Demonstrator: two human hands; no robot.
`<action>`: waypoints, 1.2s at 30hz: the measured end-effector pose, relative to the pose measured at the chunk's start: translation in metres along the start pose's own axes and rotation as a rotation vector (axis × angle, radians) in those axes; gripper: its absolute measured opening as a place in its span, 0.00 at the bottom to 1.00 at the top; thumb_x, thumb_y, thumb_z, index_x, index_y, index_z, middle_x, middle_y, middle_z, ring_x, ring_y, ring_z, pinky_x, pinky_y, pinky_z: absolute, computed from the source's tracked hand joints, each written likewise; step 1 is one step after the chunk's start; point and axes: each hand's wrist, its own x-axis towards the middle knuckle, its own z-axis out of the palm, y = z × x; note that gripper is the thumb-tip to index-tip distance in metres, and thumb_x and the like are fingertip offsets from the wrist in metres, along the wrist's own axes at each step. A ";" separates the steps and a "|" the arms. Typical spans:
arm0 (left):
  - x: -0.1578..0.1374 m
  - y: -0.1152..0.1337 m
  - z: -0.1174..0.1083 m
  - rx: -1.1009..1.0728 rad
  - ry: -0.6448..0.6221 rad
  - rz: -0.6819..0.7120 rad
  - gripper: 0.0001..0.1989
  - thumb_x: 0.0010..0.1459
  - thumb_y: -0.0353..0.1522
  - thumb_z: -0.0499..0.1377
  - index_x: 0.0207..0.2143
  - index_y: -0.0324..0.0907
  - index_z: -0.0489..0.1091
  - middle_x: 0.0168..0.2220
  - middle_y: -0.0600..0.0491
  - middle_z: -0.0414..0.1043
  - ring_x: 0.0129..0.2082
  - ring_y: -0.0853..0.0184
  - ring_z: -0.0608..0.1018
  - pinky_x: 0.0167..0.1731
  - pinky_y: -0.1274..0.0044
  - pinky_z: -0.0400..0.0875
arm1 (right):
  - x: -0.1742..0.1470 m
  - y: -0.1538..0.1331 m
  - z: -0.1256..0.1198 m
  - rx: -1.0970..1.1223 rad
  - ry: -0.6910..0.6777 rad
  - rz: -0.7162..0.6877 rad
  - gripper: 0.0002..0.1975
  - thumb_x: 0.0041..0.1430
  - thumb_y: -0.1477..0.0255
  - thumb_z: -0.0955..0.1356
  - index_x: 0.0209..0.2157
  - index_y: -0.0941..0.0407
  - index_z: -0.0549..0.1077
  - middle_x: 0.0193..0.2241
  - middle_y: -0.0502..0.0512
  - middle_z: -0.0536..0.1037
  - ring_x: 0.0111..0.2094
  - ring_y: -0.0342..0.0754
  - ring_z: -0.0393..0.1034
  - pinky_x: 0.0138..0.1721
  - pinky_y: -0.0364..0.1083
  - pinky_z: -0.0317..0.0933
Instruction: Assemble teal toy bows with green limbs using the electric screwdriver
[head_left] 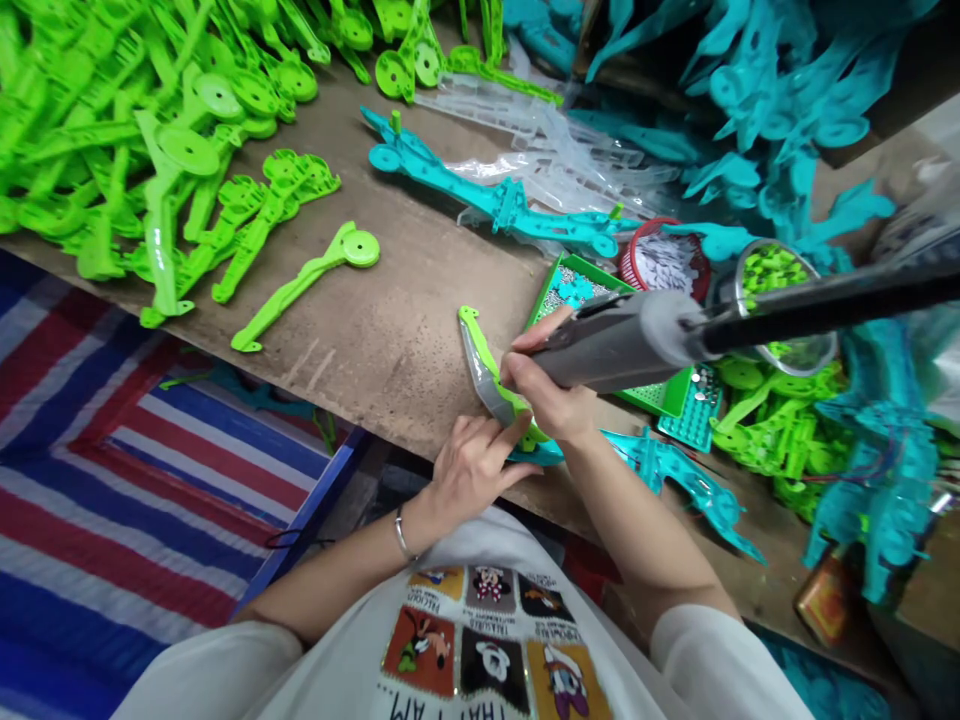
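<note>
My right hand (551, 390) is wrapped round the grey body of a power screwdriver (630, 345), tilted over the table, its tip hidden behind the hand. Below it, my left hand (472, 455) presses its fingers on a lime-green plastic part (480, 340) that has a clear plastic strip (475, 368) along its side. That green part lies against a long teal plastic part (667, 465) near the table's front edge. Part of the joint between them is covered by my hands. A single green part (307, 280) lies apart to the left.
A heap of green parts (90, 130) fills the table's left. Another teal part (480, 195) lies beyond my hands, beside clear plastic pieces (562, 150). A green tray (553, 290) of small screws, a red basket (628, 262) and a container of green bits (772, 275) stand right.
</note>
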 end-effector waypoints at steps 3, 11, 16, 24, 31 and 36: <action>0.000 0.000 0.000 0.004 0.008 0.000 0.27 0.61 0.46 0.62 0.55 0.37 0.71 0.32 0.50 0.74 0.34 0.60 0.76 0.35 0.69 0.65 | 0.003 0.001 -0.001 0.002 -0.105 0.008 0.08 0.54 0.65 0.70 0.29 0.54 0.70 0.20 0.46 0.69 0.21 0.41 0.63 0.25 0.46 0.62; 0.001 0.001 -0.001 0.008 -0.026 -0.006 0.30 0.63 0.47 0.61 0.59 0.37 0.68 0.33 0.51 0.75 0.34 0.62 0.76 0.36 0.70 0.65 | 0.023 0.007 -0.029 0.111 0.252 -0.313 0.14 0.54 0.57 0.70 0.37 0.50 0.70 0.17 0.43 0.66 0.17 0.44 0.63 0.24 0.47 0.63; 0.001 0.003 0.000 0.003 -0.007 -0.020 0.30 0.63 0.46 0.62 0.60 0.37 0.67 0.36 0.49 0.77 0.36 0.61 0.77 0.40 0.68 0.67 | 0.042 0.019 -0.050 -0.023 0.480 -0.317 0.15 0.55 0.55 0.69 0.30 0.51 0.69 0.17 0.44 0.63 0.18 0.43 0.64 0.25 0.47 0.64; 0.003 0.003 -0.002 0.022 -0.010 -0.013 0.30 0.62 0.45 0.63 0.59 0.36 0.68 0.33 0.51 0.76 0.34 0.62 0.75 0.40 0.69 0.66 | 0.041 0.033 -0.054 0.083 0.477 -0.256 0.10 0.51 0.64 0.72 0.34 0.53 0.71 0.16 0.43 0.67 0.17 0.43 0.63 0.22 0.45 0.59; 0.002 0.003 -0.001 0.018 -0.013 -0.013 0.30 0.61 0.45 0.64 0.59 0.35 0.68 0.34 0.51 0.76 0.35 0.61 0.75 0.40 0.68 0.66 | 0.042 0.032 -0.053 0.138 0.468 -0.269 0.08 0.50 0.69 0.71 0.32 0.53 0.71 0.16 0.43 0.68 0.16 0.43 0.63 0.21 0.44 0.59; 0.002 0.003 0.000 0.014 -0.014 -0.015 0.30 0.62 0.46 0.63 0.59 0.36 0.68 0.34 0.50 0.76 0.35 0.61 0.76 0.41 0.69 0.65 | 0.044 0.036 -0.055 0.098 0.451 -0.248 0.09 0.50 0.66 0.72 0.32 0.53 0.71 0.15 0.42 0.68 0.15 0.42 0.62 0.20 0.44 0.59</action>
